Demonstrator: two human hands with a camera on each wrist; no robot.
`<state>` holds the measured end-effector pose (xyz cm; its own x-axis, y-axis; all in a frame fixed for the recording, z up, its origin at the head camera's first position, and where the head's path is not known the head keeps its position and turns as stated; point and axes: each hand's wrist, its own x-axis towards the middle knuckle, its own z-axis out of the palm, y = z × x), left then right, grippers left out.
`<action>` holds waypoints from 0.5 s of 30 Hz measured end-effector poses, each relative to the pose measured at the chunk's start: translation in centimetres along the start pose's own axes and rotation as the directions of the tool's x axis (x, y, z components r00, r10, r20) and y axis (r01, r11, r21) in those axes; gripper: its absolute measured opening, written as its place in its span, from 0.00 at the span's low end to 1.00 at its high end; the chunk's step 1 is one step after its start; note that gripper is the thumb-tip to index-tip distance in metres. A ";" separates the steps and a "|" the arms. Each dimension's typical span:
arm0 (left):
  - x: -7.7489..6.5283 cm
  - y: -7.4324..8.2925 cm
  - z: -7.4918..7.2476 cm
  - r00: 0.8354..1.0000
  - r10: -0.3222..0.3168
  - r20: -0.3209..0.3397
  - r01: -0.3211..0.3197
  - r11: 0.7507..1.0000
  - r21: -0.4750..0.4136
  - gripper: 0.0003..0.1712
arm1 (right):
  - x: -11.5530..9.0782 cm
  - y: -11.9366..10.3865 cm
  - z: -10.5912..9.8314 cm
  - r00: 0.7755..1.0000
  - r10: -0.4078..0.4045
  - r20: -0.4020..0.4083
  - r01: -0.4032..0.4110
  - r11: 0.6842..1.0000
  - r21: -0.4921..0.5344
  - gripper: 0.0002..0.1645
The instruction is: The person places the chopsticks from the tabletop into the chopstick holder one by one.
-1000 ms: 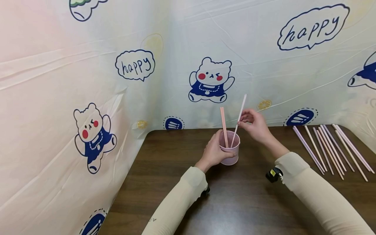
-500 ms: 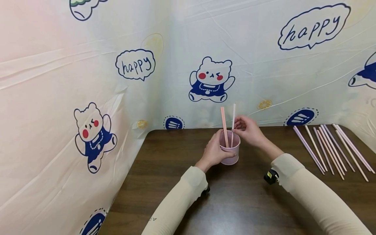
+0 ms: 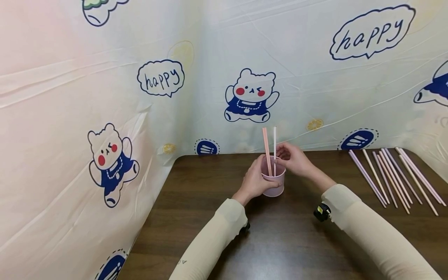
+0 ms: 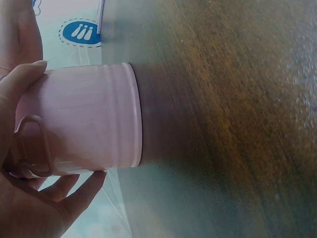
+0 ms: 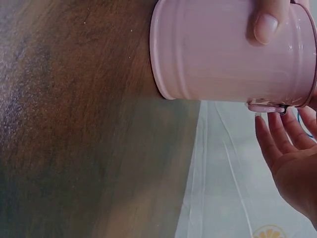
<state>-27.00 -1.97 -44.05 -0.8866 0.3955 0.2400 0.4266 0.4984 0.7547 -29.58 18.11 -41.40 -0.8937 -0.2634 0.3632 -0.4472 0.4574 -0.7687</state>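
Note:
A small pink bucket (image 3: 274, 191) stands upright on the brown table, its side and small handle loop filling much of the left wrist view. My left hand (image 3: 253, 179) grips it around the side, with the thumb across the front. Two salmon-pink sticks (image 3: 266, 144) lean together inside, their tops well above the rim. Beside them a thin white stick (image 3: 274, 140) stands nearly upright in the bucket. My right hand (image 3: 295, 160) pinches this white stick low down, right at the rim. In the right wrist view its other fingers (image 5: 270, 144) are spread loosely beside the bucket.
Several long thin sticks (image 3: 393, 179) in purple, cream and pink lie side by side on the right of the table (image 3: 290, 241). A printed cloth (image 3: 308, 93) with bears hangs behind the table's back edge and along the left side.
My right hand has moved down and left, bringing the white stick lower in the bucket and from a slant to nearly upright. The left hand and the bucket have stayed in place.

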 end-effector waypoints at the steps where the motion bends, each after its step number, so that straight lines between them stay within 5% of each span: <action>1: 0.0 0.0 0.0 1.000 0.000 -0.001 0.000 1.000 0.004 0.57 | -0.1 -0.1 -0.1 1.000 0.007 0.004 -0.007 1.000 -0.006 0.20; 11: 0.0 0.4 0.0 1.000 -0.008 -0.005 0.008 1.000 -0.001 0.57 | -0.6 -1.1 -2.7 1.000 0.008 0.008 -0.007 0.995 -0.096 0.19; 15: -0.1 0.2 0.0 1.000 -0.021 -0.005 0.021 1.000 -0.013 0.57 | -1.0 -1.0 -4.2 1.000 0.006 0.004 -0.005 0.977 -0.212 0.21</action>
<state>-26.84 -1.87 -43.88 -0.8961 0.3812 0.2273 0.4058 0.4961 0.7676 -28.38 21.45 -38.81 -0.8961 -0.2640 0.3568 -0.4404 0.6282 -0.6415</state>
